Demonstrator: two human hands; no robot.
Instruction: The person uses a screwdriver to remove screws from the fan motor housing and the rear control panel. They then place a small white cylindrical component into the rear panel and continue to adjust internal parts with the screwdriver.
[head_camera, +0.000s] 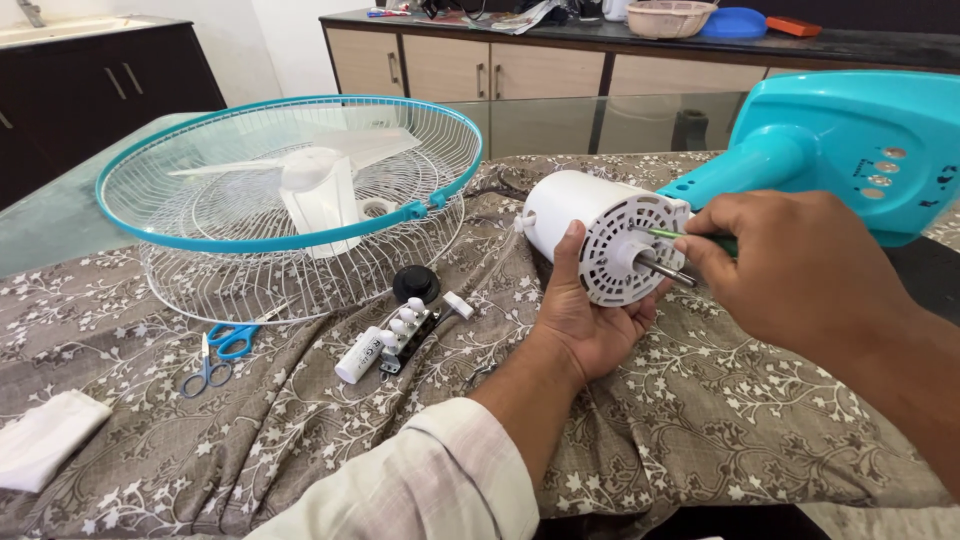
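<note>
A white cylindrical fan motor housing (585, 215) lies on its side, its vented face and metal shaft (668, 271) pointing right. My left hand (585, 320) cups the housing from below, thumb on its side. My right hand (790, 270) grips a green-handled screwdriver (690, 237) whose tip touches the vented face. The motor joins a turquoise fan stand and base (850, 140) with round buttons, lying at the right.
A white wire fan guard with turquoise rim (290, 200) holds white blades at the left. On the patterned cloth (700, 420) lie blue scissors (215, 350), a black cap (415, 283), a white switch block (405, 335), a small white tube (358, 357) and a folded white cloth (45, 440).
</note>
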